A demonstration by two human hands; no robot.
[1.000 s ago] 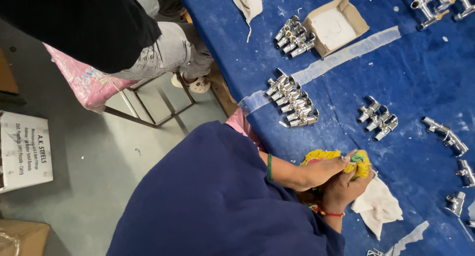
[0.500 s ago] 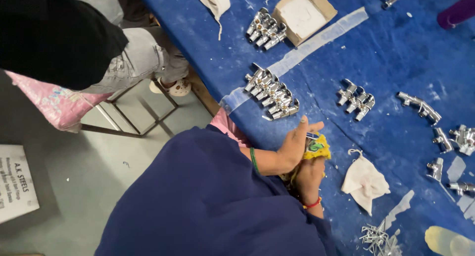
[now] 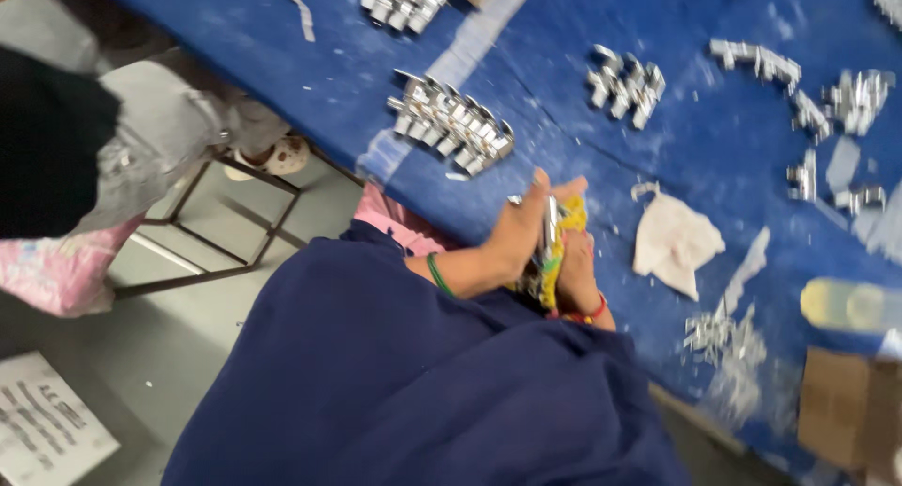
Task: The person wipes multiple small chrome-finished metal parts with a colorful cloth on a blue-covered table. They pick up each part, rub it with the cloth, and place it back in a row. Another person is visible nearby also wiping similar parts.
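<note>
**Chrome fitting gripped in a yellow cloth at the table's near edge**

Chrome fitting (image 3: 548, 234), wrapped in a yellow cloth (image 3: 564, 251), sits between both hands at the near edge of the blue table (image 3: 583, 138), just right of the picture's centre.

The blue table fills the frame from twelve o'clock round to four o'clock; its cover is dusty with white specks and strips of pale tape. A grey concrete floor (image 3: 188, 336) takes the eight to ten o'clock side, with a dark metal stool frame (image 3: 225, 232) standing on it. The person's dark blue garment (image 3: 395, 392) spreads over the six o'clock area. Another person in grey trousers (image 3: 160, 138) sits at ten o'clock, and a printed white sheet (image 3: 47, 430) lies on the floor at eight o'clock.

On the table, a row of chrome parts (image 3: 451, 124) lies at twelve o'clock from the hands, a smaller cluster (image 3: 625, 82) at one o'clock, and loose pieces (image 3: 827, 101) at two o'clock. A white rag (image 3: 675, 244) lies just beside the hands at three o'clock. A brown cardboard box (image 3: 846, 411) stands at four o'clock.

The left hand (image 3: 521, 232) is closed around the fitting and cloth. The right hand (image 3: 578, 274) clasps the cloth from the far side, fingers curled in.
</note>
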